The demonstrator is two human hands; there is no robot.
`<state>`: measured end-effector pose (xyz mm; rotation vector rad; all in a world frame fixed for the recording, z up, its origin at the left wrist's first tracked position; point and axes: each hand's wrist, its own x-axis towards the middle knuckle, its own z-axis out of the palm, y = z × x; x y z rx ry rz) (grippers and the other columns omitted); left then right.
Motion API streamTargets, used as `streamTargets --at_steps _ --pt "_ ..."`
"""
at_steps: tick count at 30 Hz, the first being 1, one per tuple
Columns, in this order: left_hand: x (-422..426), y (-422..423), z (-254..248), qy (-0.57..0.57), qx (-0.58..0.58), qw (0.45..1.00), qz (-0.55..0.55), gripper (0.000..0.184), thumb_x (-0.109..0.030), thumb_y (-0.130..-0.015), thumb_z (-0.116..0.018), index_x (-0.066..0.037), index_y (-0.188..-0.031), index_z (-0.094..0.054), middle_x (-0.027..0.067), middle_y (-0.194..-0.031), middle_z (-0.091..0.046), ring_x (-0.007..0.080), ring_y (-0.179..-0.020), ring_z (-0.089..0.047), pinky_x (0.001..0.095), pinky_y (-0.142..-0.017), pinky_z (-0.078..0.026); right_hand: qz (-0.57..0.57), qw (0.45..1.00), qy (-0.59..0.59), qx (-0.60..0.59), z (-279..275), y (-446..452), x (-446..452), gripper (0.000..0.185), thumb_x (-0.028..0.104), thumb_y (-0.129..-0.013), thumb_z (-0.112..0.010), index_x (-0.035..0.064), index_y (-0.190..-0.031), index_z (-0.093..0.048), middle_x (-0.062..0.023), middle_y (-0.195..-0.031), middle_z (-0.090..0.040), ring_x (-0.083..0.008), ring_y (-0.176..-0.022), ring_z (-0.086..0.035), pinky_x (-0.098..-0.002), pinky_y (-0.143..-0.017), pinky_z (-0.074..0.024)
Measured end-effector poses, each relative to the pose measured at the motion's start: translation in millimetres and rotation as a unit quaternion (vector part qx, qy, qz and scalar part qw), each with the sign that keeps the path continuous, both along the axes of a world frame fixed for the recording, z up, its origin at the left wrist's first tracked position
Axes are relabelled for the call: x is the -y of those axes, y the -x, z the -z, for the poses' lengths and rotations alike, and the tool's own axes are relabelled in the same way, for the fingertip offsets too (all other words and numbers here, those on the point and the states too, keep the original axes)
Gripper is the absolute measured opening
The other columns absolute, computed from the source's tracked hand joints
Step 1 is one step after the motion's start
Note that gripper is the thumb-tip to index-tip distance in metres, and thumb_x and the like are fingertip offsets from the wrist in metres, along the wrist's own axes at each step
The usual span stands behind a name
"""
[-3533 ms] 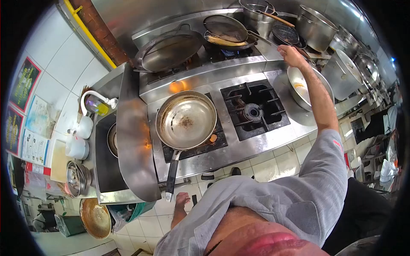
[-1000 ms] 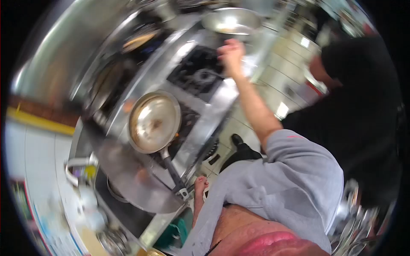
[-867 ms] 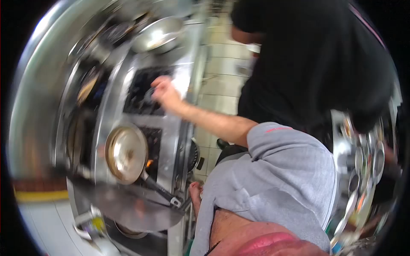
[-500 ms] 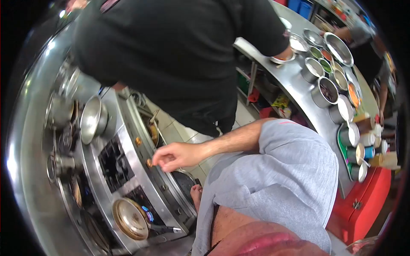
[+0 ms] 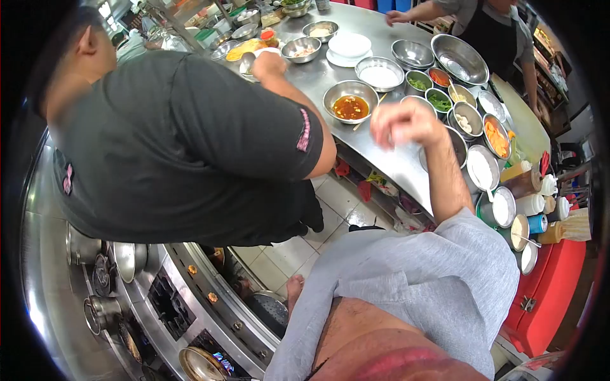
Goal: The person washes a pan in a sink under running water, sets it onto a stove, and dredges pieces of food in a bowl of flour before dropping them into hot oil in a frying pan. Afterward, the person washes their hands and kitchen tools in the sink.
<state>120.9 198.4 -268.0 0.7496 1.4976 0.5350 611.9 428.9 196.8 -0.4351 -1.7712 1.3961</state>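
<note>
My right hand (image 5: 406,124) is raised over the steel prep table (image 5: 397,166), its fingers loosely curled and apart, holding nothing. Just left of it stands a steel bowl of brown sauce (image 5: 351,108). Bowls of chopped greens (image 5: 438,100), white pieces (image 5: 466,122) and orange slices (image 5: 496,138) lie to its right. My left hand (image 5: 295,286) hangs low beside my body, near the stove's front edge. Only a small part of it shows, and its fingers cannot be made out.
A co-worker in black (image 5: 190,140) stands close on the left, one arm over the table. Another person (image 5: 492,32) is across it. Below left, a pan (image 5: 202,363) sits over a blue flame. A red cooler (image 5: 548,286) and sauce bottles (image 5: 528,204) are at the right.
The view has turned from the stove to the prep table. My right hand has passed from above the stove's edge to over the table. The pan now shows at the bottom edge.
</note>
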Motion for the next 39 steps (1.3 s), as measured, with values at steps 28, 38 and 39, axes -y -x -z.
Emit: streamTargets --at_steps 28,38,39 --pt "-27 -76 -71 0.066 -0.004 0.960 -0.272 0.020 -0.004 -0.077 -0.035 -0.008 -0.079 -0.055 0.0033 -0.068 -0.054 0.0159 -0.054 -0.055 0.0287 -0.045 -0.047 0.539 0.777 0.299 -0.132 91 -155 -478 0.092 0.031 -0.072 -0.067 0.0023 -0.134 -0.005 -0.0252 -0.126 -0.037 -0.0433 -0.103 -0.050 -0.0527 -0.066 -0.0533" --pt "-110 -74 -106 -0.008 -0.044 0.989 -0.141 0.019 -0.017 -0.083 -0.057 -0.001 -0.092 -0.052 0.0024 -0.072 -0.053 0.0106 -0.055 -0.050 0.0234 -0.048 -0.043 0.519 0.805 0.259 -0.122 44 -190 -339 0.039 0.001 -0.077 -0.048 -0.0046 -0.115 -0.042 -0.0226 -0.111 -0.049 -0.0376 -0.094 -0.056 -0.0506 -0.070 -0.0556" --pt "-116 -74 -115 -0.045 -0.001 0.995 -0.092 0.023 -0.018 -0.083 -0.058 0.000 -0.097 -0.052 0.0026 -0.075 -0.054 0.0099 -0.058 -0.050 0.0231 -0.049 -0.042 0.522 0.814 0.232 -0.104 43 -202 -321 0.037 0.002 -0.077 -0.049 -0.0052 -0.113 -0.042 -0.0224 -0.111 -0.049 -0.0375 -0.092 -0.057 -0.0492 -0.068 -0.0564"
